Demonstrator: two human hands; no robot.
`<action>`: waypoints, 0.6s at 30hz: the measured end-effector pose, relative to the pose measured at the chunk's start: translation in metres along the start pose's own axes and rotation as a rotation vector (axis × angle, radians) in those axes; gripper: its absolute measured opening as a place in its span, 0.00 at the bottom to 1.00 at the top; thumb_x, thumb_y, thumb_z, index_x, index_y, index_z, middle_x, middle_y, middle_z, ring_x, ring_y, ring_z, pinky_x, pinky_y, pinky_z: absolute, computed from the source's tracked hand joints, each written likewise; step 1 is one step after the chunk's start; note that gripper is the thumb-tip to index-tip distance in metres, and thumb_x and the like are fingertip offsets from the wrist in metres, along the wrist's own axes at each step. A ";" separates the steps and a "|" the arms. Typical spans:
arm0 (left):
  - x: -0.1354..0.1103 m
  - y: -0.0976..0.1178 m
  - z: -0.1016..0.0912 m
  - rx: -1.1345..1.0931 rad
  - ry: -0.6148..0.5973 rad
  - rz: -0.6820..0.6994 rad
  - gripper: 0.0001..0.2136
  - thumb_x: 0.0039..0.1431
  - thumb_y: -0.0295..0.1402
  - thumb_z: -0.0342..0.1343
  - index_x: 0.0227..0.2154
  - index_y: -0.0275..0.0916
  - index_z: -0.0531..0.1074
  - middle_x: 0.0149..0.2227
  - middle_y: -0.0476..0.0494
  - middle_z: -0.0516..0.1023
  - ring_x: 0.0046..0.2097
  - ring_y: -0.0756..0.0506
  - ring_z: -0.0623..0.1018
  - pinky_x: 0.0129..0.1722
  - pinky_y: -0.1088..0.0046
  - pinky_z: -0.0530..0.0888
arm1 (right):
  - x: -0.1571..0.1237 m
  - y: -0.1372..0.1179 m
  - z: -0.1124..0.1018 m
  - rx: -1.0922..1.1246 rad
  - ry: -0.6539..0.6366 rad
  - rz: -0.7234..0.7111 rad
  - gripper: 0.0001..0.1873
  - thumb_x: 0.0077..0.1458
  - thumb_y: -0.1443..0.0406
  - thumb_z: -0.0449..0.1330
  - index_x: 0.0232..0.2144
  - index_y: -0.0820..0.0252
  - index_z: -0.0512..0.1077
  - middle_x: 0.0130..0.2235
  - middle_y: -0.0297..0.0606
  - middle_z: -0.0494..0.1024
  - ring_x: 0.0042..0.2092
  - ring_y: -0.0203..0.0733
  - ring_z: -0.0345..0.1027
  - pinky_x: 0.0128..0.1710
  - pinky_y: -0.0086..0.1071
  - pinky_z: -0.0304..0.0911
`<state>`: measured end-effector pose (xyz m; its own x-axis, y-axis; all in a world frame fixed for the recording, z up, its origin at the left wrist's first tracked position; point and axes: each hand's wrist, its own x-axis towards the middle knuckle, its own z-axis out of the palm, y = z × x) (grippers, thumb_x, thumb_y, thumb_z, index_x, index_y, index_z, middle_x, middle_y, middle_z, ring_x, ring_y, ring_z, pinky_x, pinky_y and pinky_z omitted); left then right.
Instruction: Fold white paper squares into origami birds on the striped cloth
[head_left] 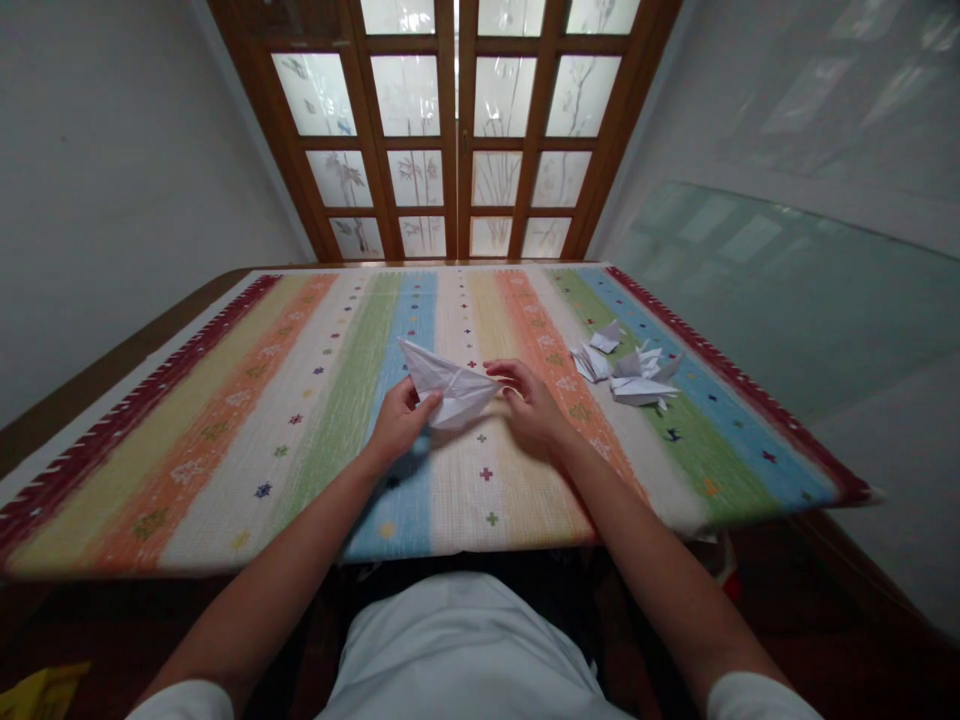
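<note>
The left hand [401,420] curls its fingers, pinching the lower edge of a folded white paper [454,392] against the thumb, with the paper's pointed end jutting up and left beyond them. The paper's other end reaches the right hand [529,405], whose bunched fingertips [501,372] touch it; whether they pinch, I cannot tell. Further right, folded paper birds [634,370] lie heaped on the striped woven cloth [480,500].

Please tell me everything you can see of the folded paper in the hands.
The folded paper is white and matte, with creases and layered flaps, narrowing to a sharp point at far left. It is tilted over the striped cloth; the left hand grips its near edge, and the right hand's fingertips touch its right end.
</note>
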<state>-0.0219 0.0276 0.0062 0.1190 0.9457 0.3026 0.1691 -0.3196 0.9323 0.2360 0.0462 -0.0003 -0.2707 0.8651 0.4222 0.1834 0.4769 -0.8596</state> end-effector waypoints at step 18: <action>-0.001 -0.012 0.003 -0.079 0.018 -0.154 0.37 0.60 0.36 0.67 0.71 0.43 0.62 0.51 0.34 0.84 0.44 0.42 0.86 0.43 0.66 0.82 | -0.003 -0.004 -0.010 -0.188 -0.310 -0.112 0.07 0.58 0.64 0.72 0.40 0.55 0.86 0.59 0.47 0.80 0.57 0.51 0.78 0.61 0.48 0.72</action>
<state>-0.0211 0.0303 -0.0060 0.0797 0.9842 0.1579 0.1066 -0.1659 0.9804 0.2454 0.0430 0.0041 -0.5666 0.7317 0.3789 0.2987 0.6109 -0.7332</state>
